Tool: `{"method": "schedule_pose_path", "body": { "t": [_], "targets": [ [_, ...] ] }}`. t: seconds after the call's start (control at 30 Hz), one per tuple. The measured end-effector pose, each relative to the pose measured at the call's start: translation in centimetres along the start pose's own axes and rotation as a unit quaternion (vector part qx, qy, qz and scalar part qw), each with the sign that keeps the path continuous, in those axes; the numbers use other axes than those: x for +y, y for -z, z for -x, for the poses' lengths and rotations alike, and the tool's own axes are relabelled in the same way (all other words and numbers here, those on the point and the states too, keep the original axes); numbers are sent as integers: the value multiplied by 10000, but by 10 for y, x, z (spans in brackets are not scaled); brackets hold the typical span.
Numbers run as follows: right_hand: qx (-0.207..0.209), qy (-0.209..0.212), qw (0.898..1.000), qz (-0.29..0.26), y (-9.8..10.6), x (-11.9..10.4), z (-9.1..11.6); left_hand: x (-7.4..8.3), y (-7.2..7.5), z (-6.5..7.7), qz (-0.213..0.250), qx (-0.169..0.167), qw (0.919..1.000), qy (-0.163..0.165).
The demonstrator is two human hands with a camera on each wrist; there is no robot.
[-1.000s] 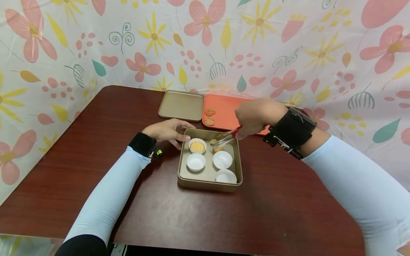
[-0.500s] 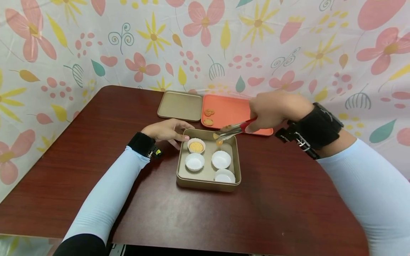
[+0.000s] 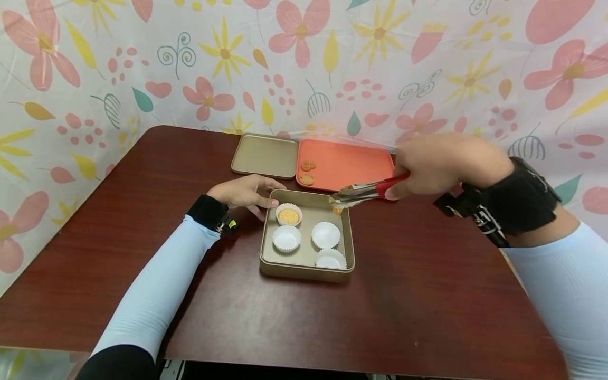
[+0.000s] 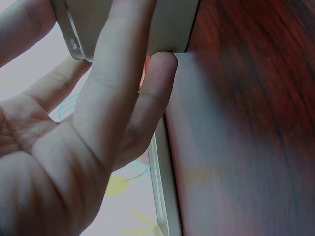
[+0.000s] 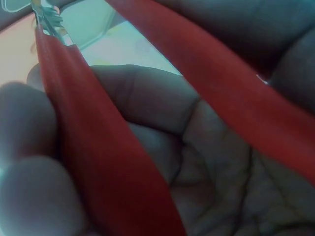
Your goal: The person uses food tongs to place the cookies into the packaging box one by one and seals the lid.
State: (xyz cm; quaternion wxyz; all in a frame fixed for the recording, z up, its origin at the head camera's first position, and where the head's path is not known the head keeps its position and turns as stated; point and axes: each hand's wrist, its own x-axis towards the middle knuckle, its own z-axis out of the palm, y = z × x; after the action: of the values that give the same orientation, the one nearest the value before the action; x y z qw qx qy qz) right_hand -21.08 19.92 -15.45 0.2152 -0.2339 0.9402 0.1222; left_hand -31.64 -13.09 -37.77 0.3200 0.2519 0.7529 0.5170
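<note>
My left hand (image 3: 244, 192) rests against the left back corner of a gold rectangular tin (image 3: 307, 272), thumb at its rim. In the left wrist view, fairly straight fingers touch the tin's side (image 4: 170, 24). Inside stand several white paper baking cups (image 3: 325, 235); the back left one holds a round yellow cookie (image 3: 288, 216). My right hand (image 3: 442, 161) grips red-handled metal tongs (image 3: 363, 193) over the tin's back right corner. Yellowish-brown bits show at the tongs' tips; I cannot tell whether they are food. The right wrist view shows fingers curled round the red handles (image 5: 98, 132).
Behind the tin lies a coral tray (image 3: 351, 161), with a round cookie (image 3: 306, 180) and a pretzel-shaped one (image 3: 307, 165) at its left end. A flat gold lid (image 3: 266, 155) is left of it. A flowered cloth (image 3: 304, 68) hangs behind the brown table (image 3: 190, 295).
The right hand has drawn the tongs rightward and up, from low among the paper cups to the back right rim. Their arms have come closer together. The left hand stays at the tin.
</note>
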Motion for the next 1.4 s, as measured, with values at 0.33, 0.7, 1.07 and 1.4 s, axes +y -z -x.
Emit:
{"method": "schedule_pose_path", "body": {
  "t": [0.33,0.7,1.07,1.4],
  "targets": [
    [-213,56,9995,-229,-15,-2,-3,-1,3,1,59,-22,10000,-8],
    [-100,129,9998,82,-29,-22,-15,-2,3,0,197,-2,9998,13],
    [-122,177,9996,206,-36,-31,-29,-1,3,-1,180,-76,9998,4],
    [-170,-1,9995,273,-31,-29,-37,-1,1,0,201,22,9998,74]
  ]
}}
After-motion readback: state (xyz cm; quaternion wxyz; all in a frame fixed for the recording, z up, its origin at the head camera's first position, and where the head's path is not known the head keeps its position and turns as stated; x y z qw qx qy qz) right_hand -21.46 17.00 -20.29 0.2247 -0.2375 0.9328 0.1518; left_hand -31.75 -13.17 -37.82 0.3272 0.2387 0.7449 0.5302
